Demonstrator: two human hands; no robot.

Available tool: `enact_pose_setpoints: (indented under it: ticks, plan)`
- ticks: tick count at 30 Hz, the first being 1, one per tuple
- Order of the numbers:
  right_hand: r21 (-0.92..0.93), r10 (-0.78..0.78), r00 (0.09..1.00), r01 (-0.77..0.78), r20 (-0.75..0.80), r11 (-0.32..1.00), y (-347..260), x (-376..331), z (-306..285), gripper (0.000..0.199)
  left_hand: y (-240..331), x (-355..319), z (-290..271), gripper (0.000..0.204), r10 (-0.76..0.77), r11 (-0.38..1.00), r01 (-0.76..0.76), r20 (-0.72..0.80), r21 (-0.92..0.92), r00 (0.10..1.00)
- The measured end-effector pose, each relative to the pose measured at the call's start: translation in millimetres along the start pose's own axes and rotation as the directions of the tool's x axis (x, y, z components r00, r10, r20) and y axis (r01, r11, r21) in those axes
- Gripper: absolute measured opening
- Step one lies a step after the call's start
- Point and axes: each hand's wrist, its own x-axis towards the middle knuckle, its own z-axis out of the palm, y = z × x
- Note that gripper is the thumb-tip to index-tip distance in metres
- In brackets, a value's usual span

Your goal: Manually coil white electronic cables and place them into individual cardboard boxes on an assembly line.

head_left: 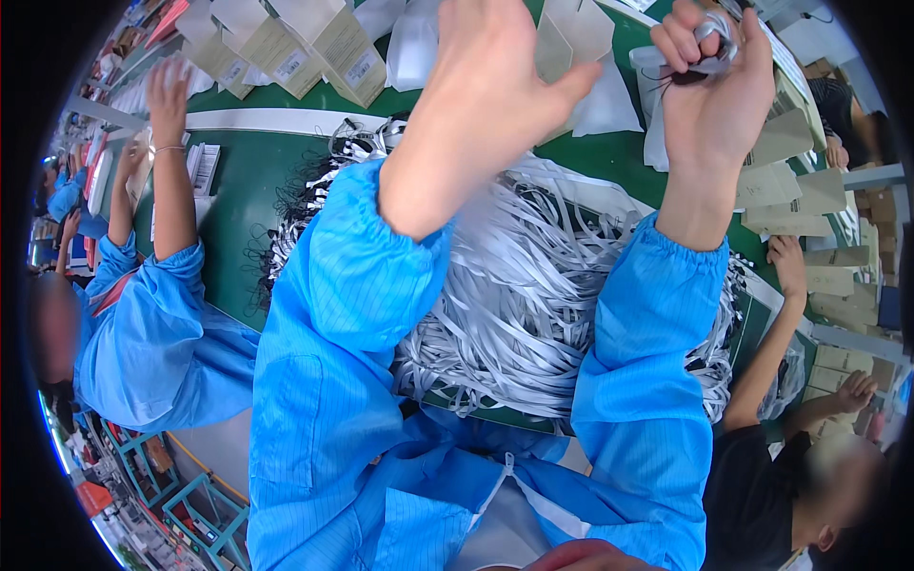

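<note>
In front of me lies a big heap of white flat lanyards (519, 285) with thin black cord ends along its sides. My left hand (486, 105) is raised above the heap's far edge, slightly blurred. Its thumb is stretched out away from the palm, and the other fingers are partly cut off by the upper edge; nothing shows in it. At the upper right, my right hand (716, 105) has its fingers curled around a bunched white-grey lanyard (709, 52). A thin dark cord hangs beside that hand.
Open beige paper boxes (347, 57) stand in a row beyond the white rail (276, 120) on the green table (238, 181). More boxes (795, 195) line the right side. A co-worker in blue (171, 343) is at left; people in dark clothes (762, 485) are at right.
</note>
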Motion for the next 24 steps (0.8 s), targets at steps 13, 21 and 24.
enact_pose_setpoints:
  ticks: [13,21,24]
  plan:
    - [0.105,0.084,0.993,-0.092,0.077,0.99,13.3,-0.1,-16.5,0.047,0.9,-17.0,46.6,0.099,-0.077,0.962,0.138,0.249,-0.236,0.965]
    - [-0.822,-0.086,0.877,0.475,0.473,0.315,48.5,20.3,-64.8,0.045,-3.8,-15.4,51.7,0.096,-0.261,0.881,0.372,0.355,-0.293,0.898]
    - [-0.91,0.092,0.932,0.317,0.352,0.265,20.4,7.1,-65.4,0.044,-7.1,-23.5,67.3,0.096,-0.029,0.947,0.076,0.155,-0.311,0.987]
